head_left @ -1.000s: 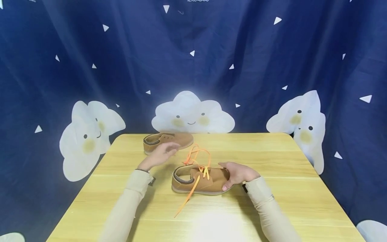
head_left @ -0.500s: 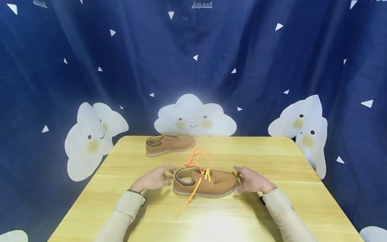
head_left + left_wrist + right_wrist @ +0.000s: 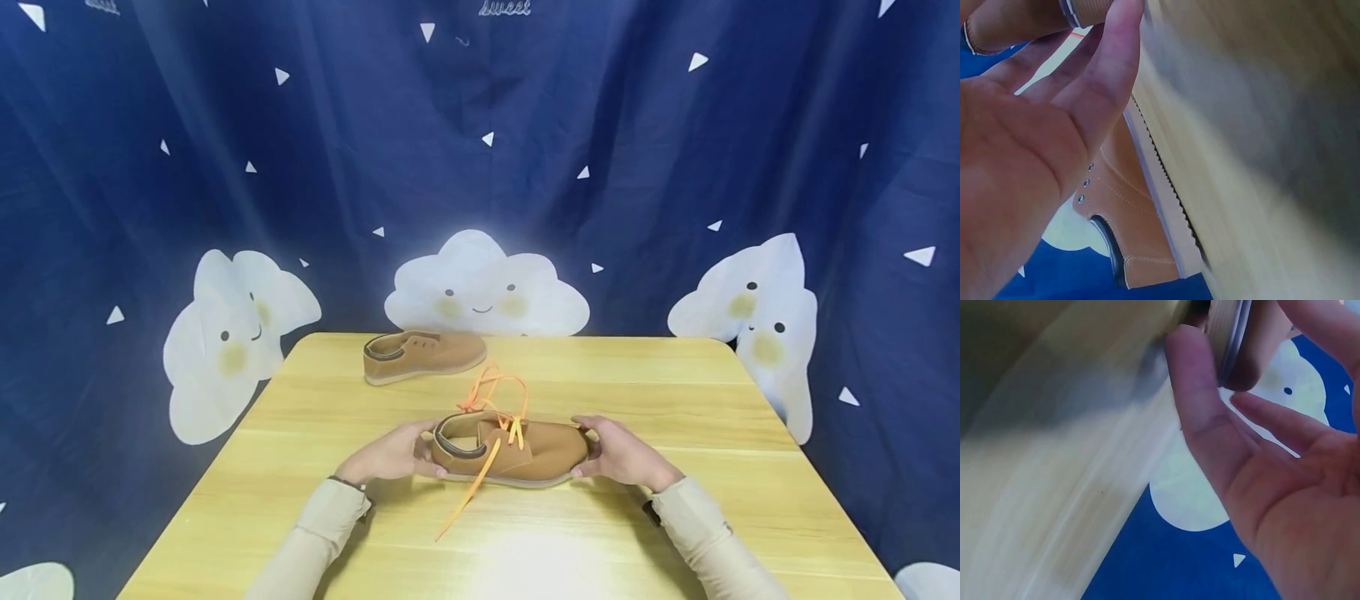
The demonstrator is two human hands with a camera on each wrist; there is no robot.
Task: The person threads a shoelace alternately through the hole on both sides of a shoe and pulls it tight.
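Note:
In the head view a brown shoe (image 3: pixel 558 450) lies lengthwise on the table, heel left and toe right. Orange laces (image 3: pixel 517 431) are tied over its tongue; one loose end trails across the near side. My left hand (image 3: pixel 390 452) holds the heel between thumb and fingers. Around the toe, my right hand (image 3: pixel 624 452) grips from the other end, its far fingers partly hidden. The left wrist view catches the held shoe's heel (image 3: pixel 1022 26) at the fingertips. In the right wrist view a finger reaches the sole at the toe (image 3: pixel 1260 347).
A second brown shoe (image 3: pixel 446 354), without laces, stands at the table's back left, beyond the held one. The wooden table (image 3: pixel 675 392) has rounded far corners. Behind it hangs a blue curtain (image 3: pixel 480 183) printed with white clouds and triangles.
My left hand has come back from beside the far shoe to the near shoe's heel. The right hand drew off the toe, then closed in on it again.

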